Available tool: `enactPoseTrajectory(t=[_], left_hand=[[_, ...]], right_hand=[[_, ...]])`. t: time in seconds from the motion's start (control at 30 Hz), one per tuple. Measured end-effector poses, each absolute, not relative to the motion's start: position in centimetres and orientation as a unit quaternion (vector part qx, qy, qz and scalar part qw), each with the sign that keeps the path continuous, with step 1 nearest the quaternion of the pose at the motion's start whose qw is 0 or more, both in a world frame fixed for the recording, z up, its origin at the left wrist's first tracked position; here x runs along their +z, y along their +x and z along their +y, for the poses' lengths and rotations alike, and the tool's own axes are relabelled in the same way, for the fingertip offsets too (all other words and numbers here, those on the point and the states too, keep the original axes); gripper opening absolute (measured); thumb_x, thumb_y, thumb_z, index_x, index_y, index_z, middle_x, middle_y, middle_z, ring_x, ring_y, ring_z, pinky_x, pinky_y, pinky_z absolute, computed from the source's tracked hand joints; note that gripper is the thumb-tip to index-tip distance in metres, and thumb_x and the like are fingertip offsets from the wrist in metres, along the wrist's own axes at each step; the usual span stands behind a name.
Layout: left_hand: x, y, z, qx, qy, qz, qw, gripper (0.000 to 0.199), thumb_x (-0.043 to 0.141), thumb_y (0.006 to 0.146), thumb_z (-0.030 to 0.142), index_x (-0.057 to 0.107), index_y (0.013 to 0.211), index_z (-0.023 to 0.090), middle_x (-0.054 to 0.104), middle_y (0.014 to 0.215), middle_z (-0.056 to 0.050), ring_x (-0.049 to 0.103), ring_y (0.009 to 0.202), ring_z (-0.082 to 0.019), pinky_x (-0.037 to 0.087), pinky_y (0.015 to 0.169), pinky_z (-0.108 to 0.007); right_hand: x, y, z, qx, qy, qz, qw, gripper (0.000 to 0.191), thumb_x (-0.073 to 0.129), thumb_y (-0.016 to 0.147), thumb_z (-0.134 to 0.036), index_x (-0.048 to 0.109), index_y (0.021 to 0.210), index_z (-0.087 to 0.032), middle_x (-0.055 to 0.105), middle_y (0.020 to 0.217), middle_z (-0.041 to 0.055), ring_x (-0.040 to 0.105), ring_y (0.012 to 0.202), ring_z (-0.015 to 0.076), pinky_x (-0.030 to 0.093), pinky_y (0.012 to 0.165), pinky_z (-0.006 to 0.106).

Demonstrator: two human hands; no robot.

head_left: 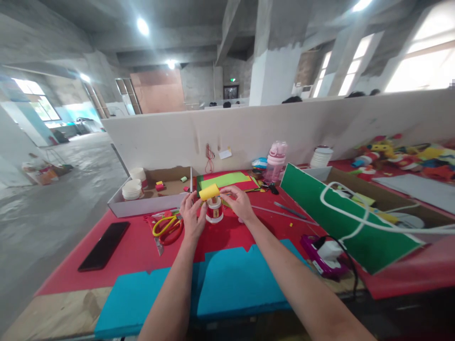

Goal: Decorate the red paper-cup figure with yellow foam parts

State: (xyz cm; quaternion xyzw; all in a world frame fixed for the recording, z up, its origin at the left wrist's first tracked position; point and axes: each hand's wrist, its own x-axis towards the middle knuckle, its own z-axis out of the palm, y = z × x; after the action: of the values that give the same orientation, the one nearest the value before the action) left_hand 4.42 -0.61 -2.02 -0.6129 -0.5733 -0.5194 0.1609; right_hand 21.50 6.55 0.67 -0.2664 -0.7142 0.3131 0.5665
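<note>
Between my two hands is a small yellow paper roll [209, 192], lying sideways just above a white and red paper cup [214, 211] on the red tabletop. My left hand [193, 215] is at the roll's left end, with thumb and fingers closed on it. At the opposite end, my right hand [236, 201] pinches the roll with its fingertips. Yellow-handled scissors [165, 226] and a cutter blade [159, 246] lie left of my left hand. Behind the roll are green and yellow paper sheets [223, 180].
A black phone [104, 246] lies at the left. An open box [152, 201] holds paper cups and small coloured rolls. To the right stand a green-sided box [348, 222], a white cable and a purple power strip [325, 258]. Blue foam [245, 279] lines the front edge.
</note>
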Motion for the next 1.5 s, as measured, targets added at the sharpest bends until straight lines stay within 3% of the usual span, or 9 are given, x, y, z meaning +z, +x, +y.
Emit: enactPoseTrajectory(t=[0.7, 1.13, 1.37, 1.43, 1.5], left_hand=[[-1.7, 4.5, -0.8, -0.539, -0.618, -0.555, 0.14, 0.031, 0.052, 0.089, 0.036, 0.063, 0.115, 0.021, 0.055, 0.129, -0.011, 0.047, 0.122, -0.026, 0.036, 0.103, -0.046], [-1.4, 4.1, -1.2, -0.573, -0.61, -0.534, 0.123, 0.033, 0.053, 0.089, 0.029, 0.059, 0.121, 0.022, 0.057, 0.126, -0.01, 0.05, 0.119, -0.023, 0.038, 0.102, -0.043], [0.2, 5.6, -3.4, -0.585, -0.644, -0.479, 0.119, 0.021, 0.048, 0.084, 0.019, 0.064, 0.097, 0.02, 0.065, 0.105, -0.009, 0.059, 0.1, -0.022, 0.045, 0.09, -0.041], [-0.1, 7.4, -3.9, -0.514, -0.755, -0.404, 0.055, 0.018, 0.047, 0.08, 0.016, 0.064, 0.086, 0.02, 0.066, 0.091, -0.007, 0.06, 0.088, -0.02, 0.048, 0.08, -0.035], [-1.2, 9.4, -4.1, -0.392, -0.857, -0.335, -0.014, 0.017, 0.045, 0.076, 0.013, 0.061, 0.075, 0.02, 0.062, 0.072, -0.005, 0.058, 0.07, -0.017, 0.045, 0.066, -0.029]], right_hand=[[0.1, 20.8, 6.7, 0.422, -0.276, -0.659, 0.558, 0.029, 0.067, 0.074, -0.039, 0.065, 0.094, -0.019, 0.07, 0.098, 0.0059, 0.065, 0.088, 0.0192, 0.051, 0.078, 0.031], [0.3, 22.0, 6.0, 0.421, -0.298, -0.646, 0.563, 0.032, 0.066, 0.074, -0.045, 0.062, 0.095, -0.02, 0.069, 0.098, 0.0065, 0.064, 0.087, 0.0197, 0.053, 0.078, 0.033], [-1.3, 25.3, 7.7, 0.354, -0.345, -0.616, 0.613, 0.033, 0.057, 0.081, -0.047, 0.063, 0.096, -0.018, 0.069, 0.095, 0.0075, 0.065, 0.089, 0.0195, 0.052, 0.083, 0.035], [-1.9, 26.4, 9.6, 0.319, -0.409, -0.605, 0.604, 0.035, 0.05, 0.084, -0.047, 0.062, 0.096, -0.017, 0.07, 0.093, 0.0089, 0.066, 0.084, 0.0189, 0.053, 0.077, 0.034], [-2.1, 27.1, 11.6, 0.262, -0.493, -0.637, 0.532, 0.036, 0.041, 0.087, -0.043, 0.062, 0.097, -0.016, 0.07, 0.094, 0.0098, 0.066, 0.08, 0.0176, 0.053, 0.071, 0.032]])
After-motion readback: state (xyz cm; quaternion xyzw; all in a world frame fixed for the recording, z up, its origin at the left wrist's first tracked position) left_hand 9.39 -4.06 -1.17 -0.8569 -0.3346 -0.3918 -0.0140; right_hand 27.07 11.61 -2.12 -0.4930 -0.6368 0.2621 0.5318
